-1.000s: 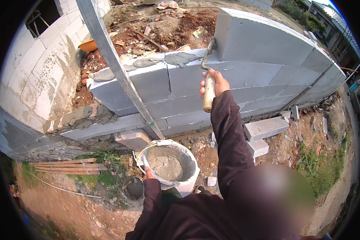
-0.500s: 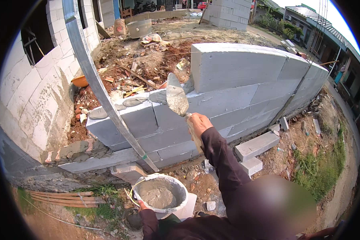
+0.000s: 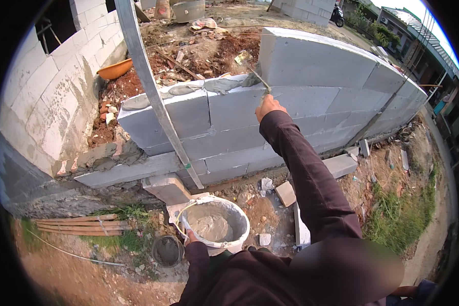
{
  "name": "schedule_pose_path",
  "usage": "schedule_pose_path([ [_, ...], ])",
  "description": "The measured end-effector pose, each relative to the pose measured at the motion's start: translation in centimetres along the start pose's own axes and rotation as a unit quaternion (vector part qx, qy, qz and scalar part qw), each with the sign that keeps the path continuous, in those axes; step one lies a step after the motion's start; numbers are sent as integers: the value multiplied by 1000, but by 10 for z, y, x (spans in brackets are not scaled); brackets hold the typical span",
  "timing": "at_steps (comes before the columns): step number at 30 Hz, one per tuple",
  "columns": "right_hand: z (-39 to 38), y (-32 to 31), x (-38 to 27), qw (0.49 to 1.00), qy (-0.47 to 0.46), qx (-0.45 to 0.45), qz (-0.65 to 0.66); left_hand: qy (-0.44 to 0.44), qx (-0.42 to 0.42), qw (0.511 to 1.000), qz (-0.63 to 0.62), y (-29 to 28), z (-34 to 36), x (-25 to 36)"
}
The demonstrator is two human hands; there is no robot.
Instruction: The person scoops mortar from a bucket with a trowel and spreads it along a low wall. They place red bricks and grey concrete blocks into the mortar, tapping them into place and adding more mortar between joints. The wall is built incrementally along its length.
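My right hand [image 3: 270, 108] is closed round the handle of a trowel [image 3: 260, 78] above the grey block wall [image 3: 239, 109]. The trowel's blade is seen nearly edge-on, by the mortar at the end of the raised upper block [image 3: 311, 58]. Grey mortar [image 3: 222, 85] lies in lumps along the top of the lower course, left of that block. Below, my left hand [image 3: 190, 236] grips the left side of a white bucket [image 3: 244, 232]; part of its fingers is hidden. Wet mortar [image 3: 209, 227] lies in the bucket.
A metal straightedge [image 3: 155, 99] leans upright across the wall's left part. A taut string runs above the course. Loose blocks [image 3: 340, 166] and rubble lie at the wall's foot. A small dark bucket [image 3: 168, 251] stands left of the white one, near bamboo poles [image 3: 81, 227].
My right hand has moved the trowel forward and right, and its blade has turned from face-on to edge-on at the upper block's end. My left hand stays at the bucket. The view has shifted.
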State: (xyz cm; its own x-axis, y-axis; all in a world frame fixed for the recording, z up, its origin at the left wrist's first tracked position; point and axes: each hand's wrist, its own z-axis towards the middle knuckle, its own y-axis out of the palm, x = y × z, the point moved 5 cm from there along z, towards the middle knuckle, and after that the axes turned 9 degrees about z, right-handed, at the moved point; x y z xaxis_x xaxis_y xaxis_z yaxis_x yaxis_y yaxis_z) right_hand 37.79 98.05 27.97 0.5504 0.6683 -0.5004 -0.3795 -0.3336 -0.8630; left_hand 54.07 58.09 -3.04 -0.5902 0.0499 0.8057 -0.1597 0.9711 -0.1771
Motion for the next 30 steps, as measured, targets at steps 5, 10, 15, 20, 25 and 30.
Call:
schedule_pose_path([
  [5,6,1,-48,994,34,-48,-95,-15,1,996,-89,3,6,-22],
  [10,-11,10,-94,978,-19,-142,-154,-8,27,996,-85,-1,9,-30],
  [15,-39,45,-138,970,-147,-142,-132,-13,25,998,-63,-1,15,-25],
  [20,-52,70,-103,965,-243,-39,-96,1,-17,998,-67,-1,26,-29],
  [25,-30,63,-18,983,-158,47,-84,-5,-41,998,-42,-8,24,-30],
  [30,-29,50,22,998,-33,52,-28,3,-26,999,-46,-12,20,-23],
])
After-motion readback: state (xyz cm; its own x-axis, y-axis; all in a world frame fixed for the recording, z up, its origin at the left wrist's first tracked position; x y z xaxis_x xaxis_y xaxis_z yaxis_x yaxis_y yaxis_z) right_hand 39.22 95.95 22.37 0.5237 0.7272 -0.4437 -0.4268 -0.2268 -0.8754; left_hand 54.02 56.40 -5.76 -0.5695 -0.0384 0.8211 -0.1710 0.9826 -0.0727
